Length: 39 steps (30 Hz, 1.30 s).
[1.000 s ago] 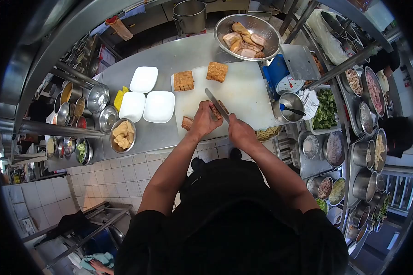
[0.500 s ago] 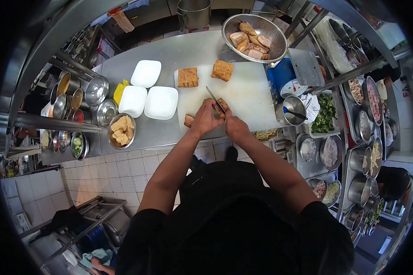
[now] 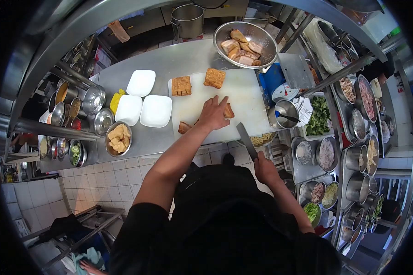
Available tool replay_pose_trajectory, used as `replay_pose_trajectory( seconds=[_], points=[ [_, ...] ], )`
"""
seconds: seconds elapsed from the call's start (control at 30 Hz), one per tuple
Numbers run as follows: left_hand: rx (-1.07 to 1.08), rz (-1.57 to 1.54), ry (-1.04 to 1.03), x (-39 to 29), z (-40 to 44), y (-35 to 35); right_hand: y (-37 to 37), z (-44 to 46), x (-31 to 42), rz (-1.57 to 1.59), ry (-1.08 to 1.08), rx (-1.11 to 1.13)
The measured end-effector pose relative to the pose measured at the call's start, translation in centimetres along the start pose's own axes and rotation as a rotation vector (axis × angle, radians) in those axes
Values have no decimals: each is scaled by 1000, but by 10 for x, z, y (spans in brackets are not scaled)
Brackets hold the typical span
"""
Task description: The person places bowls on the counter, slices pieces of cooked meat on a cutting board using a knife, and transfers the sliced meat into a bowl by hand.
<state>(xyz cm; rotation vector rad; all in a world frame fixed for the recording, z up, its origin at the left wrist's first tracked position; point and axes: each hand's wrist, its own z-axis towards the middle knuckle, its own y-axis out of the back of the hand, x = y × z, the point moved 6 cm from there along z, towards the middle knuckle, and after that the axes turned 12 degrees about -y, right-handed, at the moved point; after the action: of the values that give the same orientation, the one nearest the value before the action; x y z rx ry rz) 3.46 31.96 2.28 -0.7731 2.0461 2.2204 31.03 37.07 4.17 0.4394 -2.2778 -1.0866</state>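
My left hand (image 3: 213, 114) is over the white cutting board (image 3: 250, 91), its fingers spread. Beside those fingers lies a browned piece of pork belly (image 3: 229, 111), partly hidden by the hand; I cannot tell if they touch. Gripped in my right hand (image 3: 266, 169) is a knife (image 3: 247, 140), held off the board's front edge with its blade angled up toward the board. Another small pork piece (image 3: 184, 128) lies left of my left wrist. Two larger browned slabs, a scored one (image 3: 181, 86) and a second slab (image 3: 214, 78), rest along the board's far side.
White square dishes (image 3: 156, 111) stand left of the board, near a bowl of pale yellow chunks (image 3: 119, 138). A colander (image 3: 270, 51) of meat sits at the back right. To the right are a metal pot (image 3: 287, 110), leafy greens (image 3: 320, 114) and shelves of pans.
My right hand has pulled the knife away from the pork, down and to the right. My left hand has opened, fingers spreading over the board beside the piece.
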Motion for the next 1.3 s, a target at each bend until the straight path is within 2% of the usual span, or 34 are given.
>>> replay_pose_trajectory(
  seconds=[0.03,0.1,0.13,0.23,0.3,0.33,0.4,0.43,0.5,0.53,0.6,0.63,0.7,0.77,0.83,0.87,0.93,1.03,1.13,1.17,1.23,1.27,1.3],
  points=[
    [-3,4,-3,1,11,-1,1,1,-5,52,-18,-49],
    [335,40,-21,0,28,-16,-2,3,-15,108,-16,-70],
    [341,47,-26,-3,33,-17,-2,3,-22,128,-30,-92],
    [318,17,31,-7,39,-19,-2,-4,-38,207,-64,-122],
    [-71,-464,25,-10,38,-14,0,-8,-49,260,-79,-134],
    [-65,-459,19,-13,34,-19,-1,-8,-55,275,-117,-133],
    [-189,-418,-62,-25,20,-17,0,-6,-64,295,-150,-150],
    [-190,-417,-63,-26,11,-18,0,-5,-66,295,-150,-151],
    [-111,-106,-143,-26,-9,-13,3,-1,-66,310,-120,-158],
    [-111,-103,-140,-23,-21,-8,5,2,-64,312,-117,-156],
    [-43,229,88,-12,-44,18,15,4,-45,333,-54,-155],
    [-42,227,94,-3,-49,20,14,8,-41,330,-51,-151],
    [245,120,229,19,-53,7,14,17,-24,391,76,-118],
    [222,102,237,24,-49,7,18,21,-20,353,69,-139],
    [-40,7,177,24,-43,9,23,22,-29,534,-8,-246],
    [-39,4,186,21,-40,9,27,24,-31,499,-57,-253],
    [-182,-138,145,6,-27,15,24,40,-37,424,-42,-237],
    [-216,-49,83,-10,-7,-2,24,48,-31,291,-35,-217],
    [-235,-249,-97,-34,36,-18,26,41,-25,362,-92,-192],
    [-242,-250,-93,-31,53,-28,21,40,-31,407,-90,-215],
    [-125,-181,-157,-27,83,-52,14,36,-39,444,-80,-235],
    [-129,-181,-153,-29,89,-42,10,33,-44,429,-88,-224],
    [91,-206,-114,-36,93,-37,6,30,-48,414,-98,-212]
  ],
)
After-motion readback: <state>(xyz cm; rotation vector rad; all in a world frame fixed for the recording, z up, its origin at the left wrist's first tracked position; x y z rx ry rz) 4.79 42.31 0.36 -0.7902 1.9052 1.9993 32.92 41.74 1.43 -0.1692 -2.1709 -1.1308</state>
